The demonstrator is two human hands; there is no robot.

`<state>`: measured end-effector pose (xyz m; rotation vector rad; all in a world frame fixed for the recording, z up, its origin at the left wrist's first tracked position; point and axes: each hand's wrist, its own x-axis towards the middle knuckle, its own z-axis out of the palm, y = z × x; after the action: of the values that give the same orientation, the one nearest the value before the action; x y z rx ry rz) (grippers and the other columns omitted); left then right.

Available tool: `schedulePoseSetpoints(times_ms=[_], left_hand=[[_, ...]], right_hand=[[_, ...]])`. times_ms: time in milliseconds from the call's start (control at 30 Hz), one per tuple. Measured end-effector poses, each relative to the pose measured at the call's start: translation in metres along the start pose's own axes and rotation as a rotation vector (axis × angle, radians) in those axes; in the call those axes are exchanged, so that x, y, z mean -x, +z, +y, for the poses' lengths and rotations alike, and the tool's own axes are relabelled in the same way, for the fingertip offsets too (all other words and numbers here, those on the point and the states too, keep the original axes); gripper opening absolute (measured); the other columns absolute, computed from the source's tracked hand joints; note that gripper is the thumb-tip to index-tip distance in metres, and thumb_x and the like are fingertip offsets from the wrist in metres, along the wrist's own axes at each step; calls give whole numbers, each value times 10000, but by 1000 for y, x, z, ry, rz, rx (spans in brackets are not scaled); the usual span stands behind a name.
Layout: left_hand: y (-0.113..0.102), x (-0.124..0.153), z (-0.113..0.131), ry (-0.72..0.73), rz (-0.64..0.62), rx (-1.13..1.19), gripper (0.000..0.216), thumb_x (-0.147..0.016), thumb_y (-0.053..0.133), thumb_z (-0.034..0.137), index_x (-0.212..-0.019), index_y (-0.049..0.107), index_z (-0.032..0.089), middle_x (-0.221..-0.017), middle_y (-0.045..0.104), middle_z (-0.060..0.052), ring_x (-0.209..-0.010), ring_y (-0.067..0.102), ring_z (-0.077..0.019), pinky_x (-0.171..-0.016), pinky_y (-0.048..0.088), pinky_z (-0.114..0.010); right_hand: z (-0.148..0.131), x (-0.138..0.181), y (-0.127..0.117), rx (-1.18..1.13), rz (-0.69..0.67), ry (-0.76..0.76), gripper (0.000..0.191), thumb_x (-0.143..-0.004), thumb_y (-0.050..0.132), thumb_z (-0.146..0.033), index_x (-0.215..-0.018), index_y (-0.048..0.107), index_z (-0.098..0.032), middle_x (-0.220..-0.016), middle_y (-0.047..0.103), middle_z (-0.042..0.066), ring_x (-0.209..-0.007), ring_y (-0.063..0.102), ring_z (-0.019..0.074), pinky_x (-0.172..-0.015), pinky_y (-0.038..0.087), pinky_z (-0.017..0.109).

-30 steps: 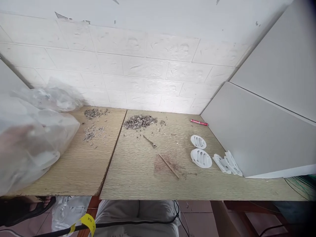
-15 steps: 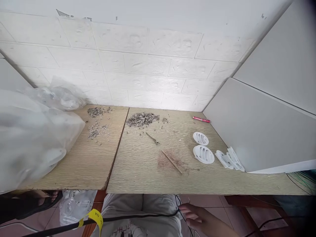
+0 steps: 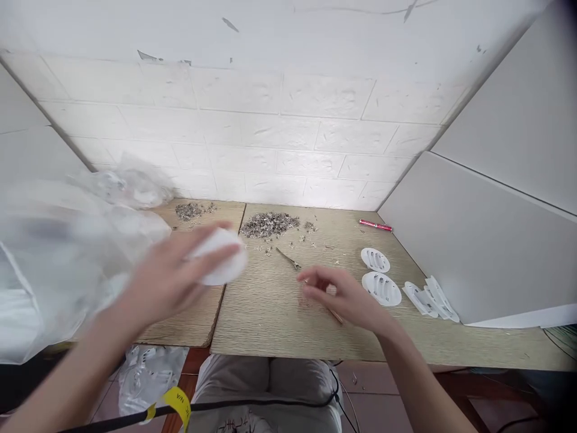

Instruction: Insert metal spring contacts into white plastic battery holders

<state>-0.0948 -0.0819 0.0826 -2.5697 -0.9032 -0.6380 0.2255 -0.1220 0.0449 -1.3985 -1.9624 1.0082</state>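
Observation:
My left hand [image 3: 169, 279] is over the left board, blurred by motion, and grips a round white plastic piece [image 3: 220, 264]. My right hand [image 3: 347, 296] hovers over the wooden table [image 3: 270, 313], fingers curled and apart, right above a thin wooden stick [image 3: 336, 317]. It holds nothing that I can see. A small metal clip [image 3: 289, 260] lies just beyond the hand. Two oval white battery holders [image 3: 381, 287] rest to the right of my right hand.
A big clear plastic bag [image 3: 63, 258] with white parts fills the left side. Piles of small metal bits [image 3: 269, 224] lie near the wall. A red pen [image 3: 375, 225] and flat white covers [image 3: 430, 297] sit by the grey panel [image 3: 487, 240].
Both hands have come up over the table. The left hand now carries a white round piece away from the bag; the right hand rose from below the table edge to the stick.

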Motion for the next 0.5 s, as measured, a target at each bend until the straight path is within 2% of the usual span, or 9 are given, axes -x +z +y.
schedulePoseSetpoints(times_ms=[67, 133, 233, 367, 500], left_hand=[[28, -22, 13, 137, -123, -4, 437, -860, 500, 152, -1274, 526, 291, -1355, 506, -70, -1115, 558, -231, -885, 488, -365], [59, -42, 25, 233, -232, 6, 431, -849, 511, 143, -1265, 524, 254, -1348, 509, -102, -1113, 562, -241, -885, 480, -370], [92, -56, 37, 257, -280, 43, 387, -877, 475, 148, -1253, 511, 228, -1343, 510, -105, -1108, 558, -229, -873, 466, -361], [105, -53, 42, 253, -309, 58, 393, -897, 414, 121, -1271, 498, 209, -1253, 561, -102, -1057, 570, -217, -853, 446, -353], [108, -43, 45, 265, -295, 112, 393, -926, 385, 185, -1306, 484, 210, -1326, 519, -116, -1128, 534, -238, -934, 412, -389]], right_hand=[[7, -30, 2, 97, 181, 2, 245, -878, 534, -388, -988, 664, -210, -734, 653, 6, -660, 565, 144, -623, 427, 277], [15, -52, 3, 100, 290, 22, 221, -861, 532, -353, -930, 672, -196, -758, 666, 17, -674, 570, 150, -637, 429, 286], [28, -70, 5, 47, 408, 41, 202, -837, 520, -311, -861, 677, -187, -856, 699, 35, -712, 583, 155, -668, 442, 295], [42, -71, 11, 29, 441, 49, 224, -829, 515, -326, -859, 688, -187, -859, 707, 40, -706, 585, 163, -649, 440, 296], [51, -71, 20, 63, 391, -36, 207, -832, 519, -304, -838, 688, -185, -822, 704, 39, -728, 601, 168, -664, 443, 294]])
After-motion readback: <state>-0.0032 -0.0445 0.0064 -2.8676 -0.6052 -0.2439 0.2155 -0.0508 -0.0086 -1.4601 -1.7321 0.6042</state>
